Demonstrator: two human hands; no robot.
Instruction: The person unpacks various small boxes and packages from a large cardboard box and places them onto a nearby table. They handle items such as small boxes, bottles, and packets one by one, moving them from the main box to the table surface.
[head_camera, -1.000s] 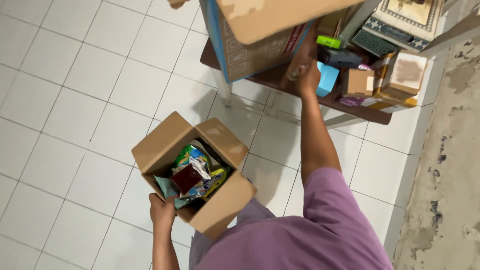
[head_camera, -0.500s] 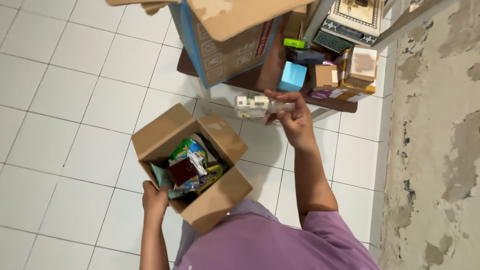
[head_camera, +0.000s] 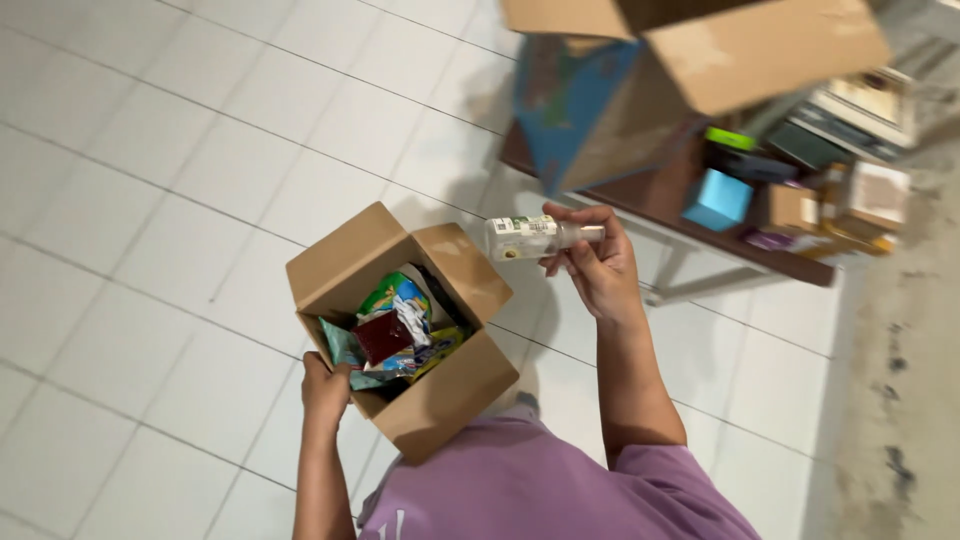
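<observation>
A small white bottle is held sideways in the raised right hand, above the open cardboard box, whose edge is gripped by the left hand.

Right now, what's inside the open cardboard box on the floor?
The cardboard box holds crumpled colourful packets, green, blue, dark red. Whatever lies beneath them is covered. The left hand grips its rim.
</observation>
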